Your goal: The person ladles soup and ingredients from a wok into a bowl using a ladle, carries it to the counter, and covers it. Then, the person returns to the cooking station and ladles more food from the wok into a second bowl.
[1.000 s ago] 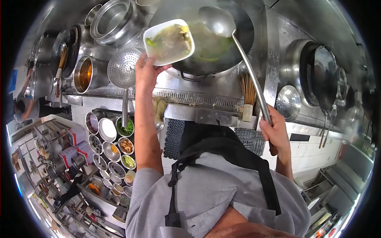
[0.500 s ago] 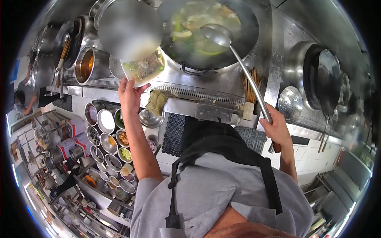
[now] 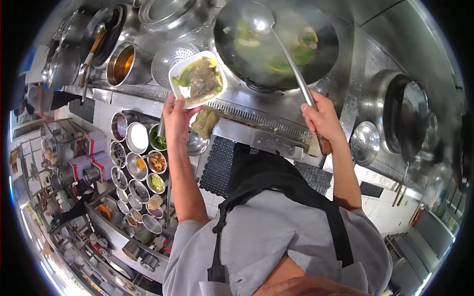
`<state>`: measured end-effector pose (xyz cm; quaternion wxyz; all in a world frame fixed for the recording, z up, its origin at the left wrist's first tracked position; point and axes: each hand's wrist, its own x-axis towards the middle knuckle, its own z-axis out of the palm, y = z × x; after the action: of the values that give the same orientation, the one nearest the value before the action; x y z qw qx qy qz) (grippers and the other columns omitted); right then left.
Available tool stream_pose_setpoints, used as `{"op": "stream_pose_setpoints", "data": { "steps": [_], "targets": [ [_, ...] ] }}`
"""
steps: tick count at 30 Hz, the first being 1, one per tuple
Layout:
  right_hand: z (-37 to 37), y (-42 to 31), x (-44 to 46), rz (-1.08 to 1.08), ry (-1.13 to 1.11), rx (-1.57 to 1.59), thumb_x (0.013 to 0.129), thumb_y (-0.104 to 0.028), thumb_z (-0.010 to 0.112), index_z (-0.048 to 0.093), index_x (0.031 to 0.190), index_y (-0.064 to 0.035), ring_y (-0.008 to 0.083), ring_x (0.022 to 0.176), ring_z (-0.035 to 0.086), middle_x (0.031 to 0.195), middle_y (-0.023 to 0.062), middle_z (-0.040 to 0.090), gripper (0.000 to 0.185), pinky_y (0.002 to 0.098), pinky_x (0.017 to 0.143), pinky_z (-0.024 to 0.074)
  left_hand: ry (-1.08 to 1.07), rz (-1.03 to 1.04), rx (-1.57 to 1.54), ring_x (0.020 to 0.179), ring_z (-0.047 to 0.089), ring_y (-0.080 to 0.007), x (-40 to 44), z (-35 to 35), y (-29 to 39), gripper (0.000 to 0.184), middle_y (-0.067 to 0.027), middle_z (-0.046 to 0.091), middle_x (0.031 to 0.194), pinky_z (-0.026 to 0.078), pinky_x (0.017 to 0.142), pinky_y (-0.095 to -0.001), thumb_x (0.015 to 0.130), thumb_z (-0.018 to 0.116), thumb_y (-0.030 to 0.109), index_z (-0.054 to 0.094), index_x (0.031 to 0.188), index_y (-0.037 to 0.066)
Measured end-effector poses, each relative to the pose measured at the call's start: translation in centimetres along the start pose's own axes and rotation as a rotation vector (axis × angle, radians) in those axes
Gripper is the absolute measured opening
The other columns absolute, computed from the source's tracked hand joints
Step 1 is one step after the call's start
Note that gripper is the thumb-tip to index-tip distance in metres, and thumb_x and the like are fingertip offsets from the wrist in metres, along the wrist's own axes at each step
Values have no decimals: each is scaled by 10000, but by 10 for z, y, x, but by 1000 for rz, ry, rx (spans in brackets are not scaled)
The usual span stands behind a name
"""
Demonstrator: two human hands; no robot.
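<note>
My left hand (image 3: 178,116) grips the lower edge of a square white bowl (image 3: 175,74), which holds broth, brown pieces that look like fish or meat, and green pieces. The fingers of my right hand (image 3: 322,118) are wrapped round the handle of a long metal ladle (image 3: 291,61). The ladle's round head is over the upper left part of a large dark wok (image 3: 323,64). Steam rises from the wok, where green pieces lie in liquid. Right beside the bowl, partly behind it, lies a perforated strainer (image 3: 170,56).
A green-brown cloth (image 3: 204,122) lies on the stove's front edge. A pot of amber liquid (image 3: 121,64) stands at the left, and several ingredient bowls (image 3: 137,138) are lower left. Another strainer (image 3: 365,143) lies right. Part of another person (image 3: 39,101) shows far left.
The bowl has moved right and up from half a second ago, out from behind a blurred round shape that is now gone. The ladle's head and my right hand have moved up and left.
</note>
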<state>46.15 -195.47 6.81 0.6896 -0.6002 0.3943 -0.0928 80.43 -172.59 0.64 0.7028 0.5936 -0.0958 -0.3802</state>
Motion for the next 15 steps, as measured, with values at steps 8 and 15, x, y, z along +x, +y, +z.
{"op": "stream_pose_setpoints", "data": {
  "steps": [8,15],
  "targets": [
    [-5,-5,-4,10,173,-155,1002,-63,593,510,1426,-6,63,436,453,648,-23,493,436,266,411,382,24,7,-46,963,738,-314,11,6,-1,364,-238,666,1211,678,740,-395,1047,522,105,501,1350,-95],
    [-26,-4,-36,51,179,-111,985,-53,604,518,1430,-24,70,453,463,673,-28,492,454,267,417,386,-37,-20,-22,1006,732,-287,22,5,2,358,-202,669,1232,678,792,-392,1051,539,117,529,1356,-71]
  ]
}}
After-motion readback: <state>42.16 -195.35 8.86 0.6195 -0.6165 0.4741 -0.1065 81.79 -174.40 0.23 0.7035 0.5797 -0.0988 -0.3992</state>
